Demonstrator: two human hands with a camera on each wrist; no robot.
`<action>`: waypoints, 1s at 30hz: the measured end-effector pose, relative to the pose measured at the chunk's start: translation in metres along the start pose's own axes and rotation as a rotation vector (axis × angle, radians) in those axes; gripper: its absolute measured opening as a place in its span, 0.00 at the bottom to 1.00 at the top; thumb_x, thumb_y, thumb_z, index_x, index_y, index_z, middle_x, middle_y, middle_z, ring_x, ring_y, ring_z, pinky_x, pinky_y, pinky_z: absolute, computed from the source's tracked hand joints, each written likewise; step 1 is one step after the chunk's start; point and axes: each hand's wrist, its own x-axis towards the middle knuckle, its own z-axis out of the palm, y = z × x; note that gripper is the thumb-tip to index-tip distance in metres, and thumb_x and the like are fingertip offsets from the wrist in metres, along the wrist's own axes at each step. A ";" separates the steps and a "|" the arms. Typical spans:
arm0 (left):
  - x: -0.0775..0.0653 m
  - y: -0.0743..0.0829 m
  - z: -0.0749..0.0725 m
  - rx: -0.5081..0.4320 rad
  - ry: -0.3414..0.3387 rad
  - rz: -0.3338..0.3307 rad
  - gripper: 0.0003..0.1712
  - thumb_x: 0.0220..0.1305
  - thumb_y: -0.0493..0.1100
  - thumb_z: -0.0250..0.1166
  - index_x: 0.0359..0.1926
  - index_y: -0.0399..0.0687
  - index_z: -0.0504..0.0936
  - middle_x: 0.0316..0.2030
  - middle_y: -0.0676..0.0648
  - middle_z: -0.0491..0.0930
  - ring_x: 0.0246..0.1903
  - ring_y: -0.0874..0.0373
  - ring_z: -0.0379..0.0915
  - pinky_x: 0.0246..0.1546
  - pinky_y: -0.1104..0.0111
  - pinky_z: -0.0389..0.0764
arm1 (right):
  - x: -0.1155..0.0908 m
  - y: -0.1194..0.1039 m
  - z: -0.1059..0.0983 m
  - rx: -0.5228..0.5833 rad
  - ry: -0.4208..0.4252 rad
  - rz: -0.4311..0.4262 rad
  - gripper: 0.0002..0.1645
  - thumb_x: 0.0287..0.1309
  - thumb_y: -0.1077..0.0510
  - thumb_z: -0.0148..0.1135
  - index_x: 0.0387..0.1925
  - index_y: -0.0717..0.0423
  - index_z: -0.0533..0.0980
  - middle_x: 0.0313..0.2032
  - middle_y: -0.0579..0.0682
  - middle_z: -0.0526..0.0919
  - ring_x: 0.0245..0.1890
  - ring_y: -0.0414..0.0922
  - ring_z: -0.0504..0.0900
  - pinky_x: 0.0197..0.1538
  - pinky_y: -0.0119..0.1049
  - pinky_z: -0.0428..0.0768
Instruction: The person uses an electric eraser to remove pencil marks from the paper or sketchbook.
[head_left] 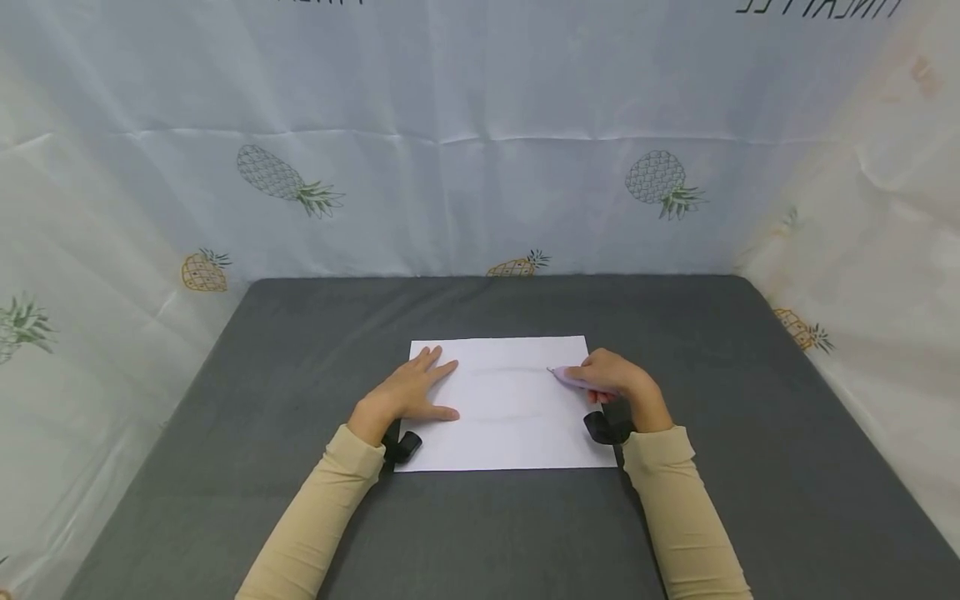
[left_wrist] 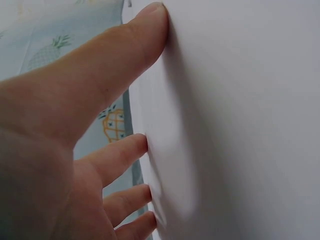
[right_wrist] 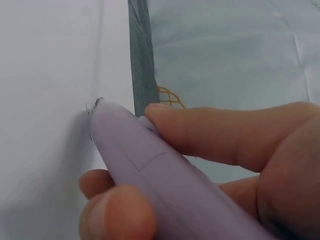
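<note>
A white sheet of paper (head_left: 510, 442) lies on the dark grey table, with faint horizontal creases across it. My left hand (head_left: 408, 390) rests on the sheet's left side, fingers and thumb spread; in the left wrist view the thumb (left_wrist: 125, 47) and fingertips touch the paper. My right hand (head_left: 618, 379) grips a thick lavender pen-shaped tool (right_wrist: 150, 165) at the right side of the sheet. A finger presses by a raised button (right_wrist: 148, 125) near its front. The tool's small metal tip (right_wrist: 99, 101) is right at the paper, beside short thin dark marks (right_wrist: 89, 109).
The dark grey tabletop (head_left: 480, 533) extends around the sheet on all sides. A pale curtain (head_left: 465, 200) printed with pineapples hangs behind the table and along both sides. Black wrist straps with cameras (head_left: 600, 427) sit close over the paper's edges.
</note>
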 end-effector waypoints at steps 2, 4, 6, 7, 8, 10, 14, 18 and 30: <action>-0.001 0.000 0.000 -0.004 0.000 0.000 0.51 0.56 0.62 0.67 0.74 0.50 0.56 0.77 0.38 0.44 0.77 0.39 0.37 0.75 0.45 0.51 | 0.000 0.000 0.001 -0.001 -0.003 0.007 0.27 0.65 0.42 0.54 0.23 0.61 0.75 0.10 0.43 0.71 0.11 0.36 0.65 0.20 0.27 0.65; -0.001 0.000 0.000 -0.005 -0.002 -0.001 0.51 0.56 0.62 0.67 0.74 0.50 0.56 0.77 0.38 0.44 0.77 0.40 0.37 0.75 0.45 0.51 | -0.001 0.000 0.000 -0.010 -0.012 0.014 0.28 0.65 0.43 0.53 0.21 0.61 0.75 0.10 0.43 0.70 0.11 0.36 0.65 0.20 0.27 0.64; -0.001 0.000 0.000 -0.001 0.001 0.002 0.51 0.56 0.62 0.67 0.74 0.50 0.56 0.77 0.38 0.44 0.77 0.39 0.37 0.75 0.45 0.51 | -0.002 0.001 -0.002 -0.008 -0.019 0.022 0.28 0.66 0.44 0.54 0.18 0.60 0.74 0.10 0.44 0.70 0.11 0.36 0.64 0.20 0.27 0.63; -0.001 0.000 0.000 0.000 0.002 0.003 0.51 0.56 0.62 0.67 0.74 0.50 0.56 0.77 0.38 0.44 0.77 0.39 0.37 0.75 0.45 0.51 | -0.003 0.002 -0.002 -0.005 -0.021 0.024 0.28 0.66 0.44 0.54 0.18 0.60 0.74 0.10 0.44 0.70 0.11 0.36 0.63 0.20 0.27 0.63; -0.001 0.000 0.000 0.003 0.004 0.006 0.51 0.56 0.62 0.67 0.74 0.50 0.56 0.77 0.37 0.45 0.77 0.39 0.38 0.75 0.45 0.51 | -0.003 0.002 -0.003 -0.008 -0.022 0.021 0.28 0.66 0.44 0.54 0.17 0.60 0.74 0.10 0.44 0.69 0.11 0.36 0.63 0.20 0.27 0.63; -0.001 0.001 0.000 0.006 0.006 0.008 0.51 0.56 0.62 0.67 0.74 0.49 0.56 0.77 0.37 0.45 0.77 0.39 0.38 0.74 0.45 0.51 | -0.002 0.003 -0.002 -0.005 -0.018 0.017 0.28 0.66 0.44 0.54 0.17 0.61 0.74 0.10 0.44 0.69 0.11 0.36 0.63 0.20 0.27 0.63; -0.001 0.001 -0.001 0.004 0.002 0.005 0.51 0.56 0.62 0.67 0.74 0.50 0.56 0.77 0.37 0.44 0.77 0.39 0.38 0.75 0.45 0.51 | 0.002 0.001 0.000 -0.013 -0.003 -0.006 0.28 0.65 0.43 0.54 0.19 0.61 0.75 0.10 0.43 0.70 0.11 0.35 0.63 0.19 0.27 0.63; 0.000 0.000 0.000 0.001 -0.002 0.002 0.51 0.56 0.62 0.67 0.74 0.50 0.56 0.77 0.37 0.44 0.77 0.39 0.37 0.75 0.45 0.51 | 0.003 0.001 0.001 -0.004 -0.006 0.011 0.28 0.65 0.43 0.55 0.19 0.61 0.75 0.10 0.43 0.69 0.11 0.36 0.63 0.20 0.27 0.63; 0.000 -0.002 0.000 0.015 0.021 0.029 0.51 0.56 0.62 0.67 0.74 0.48 0.57 0.76 0.36 0.46 0.77 0.38 0.39 0.74 0.44 0.52 | 0.004 -0.001 0.001 -0.015 -0.004 0.007 0.27 0.66 0.44 0.54 0.19 0.60 0.76 0.11 0.43 0.69 0.12 0.37 0.62 0.21 0.28 0.64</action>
